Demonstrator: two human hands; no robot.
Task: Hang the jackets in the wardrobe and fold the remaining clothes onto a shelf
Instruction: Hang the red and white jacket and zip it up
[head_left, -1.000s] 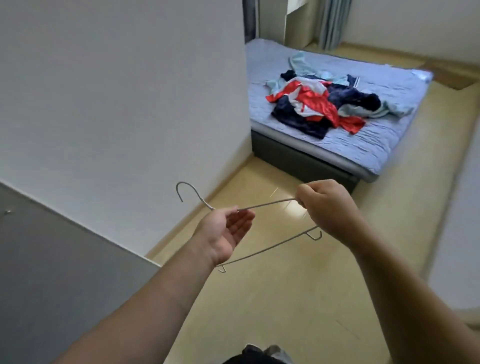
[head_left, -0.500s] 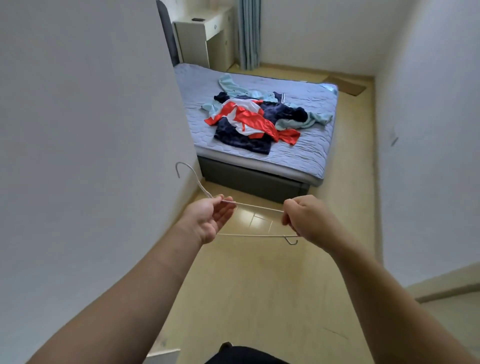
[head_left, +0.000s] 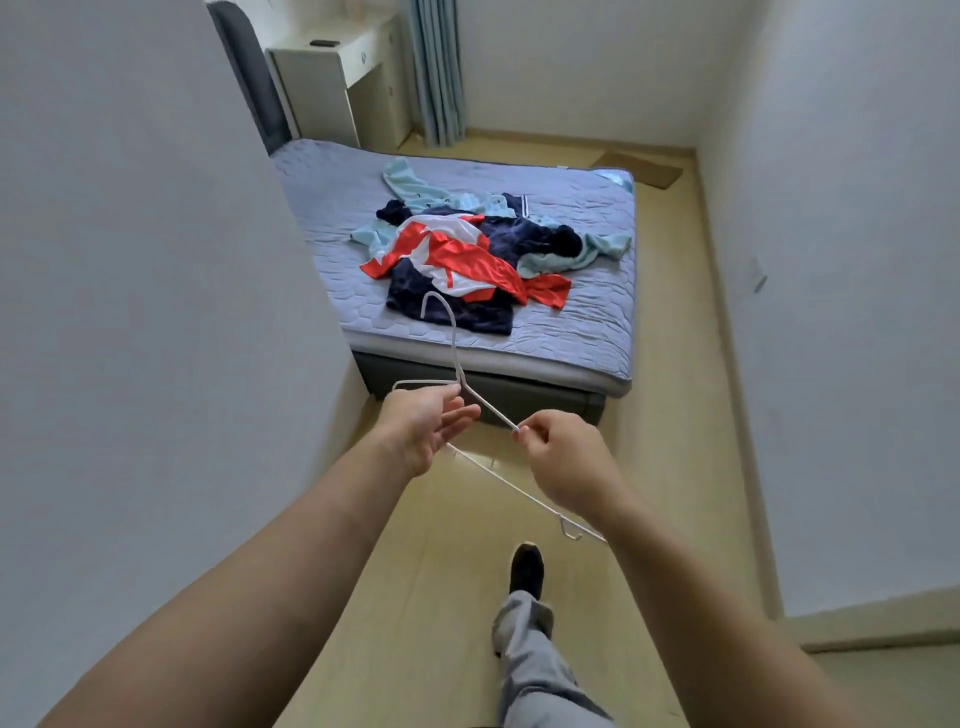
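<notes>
No readable text, label or number shows anywhere.

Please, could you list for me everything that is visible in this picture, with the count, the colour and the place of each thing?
wire hanger: one, white, held up before the bed
clothes pile: one, red, white, navy and pale teal, on the bed
bed: one, lilac-grey cover, dark grey base, along the left wall
desk: one, white, beyond the headboard
curtain: one, blue-grey, far wall beside the desk
cardboard sheet: one, brown, floor in the far corner
trouser leg: one, grey, bottom centre
shoe: one, black, on the floor
left hand: one, fingers straight, touching the hanger near its neck
right hand: one, pinching the hanger's sloping arm
</notes>
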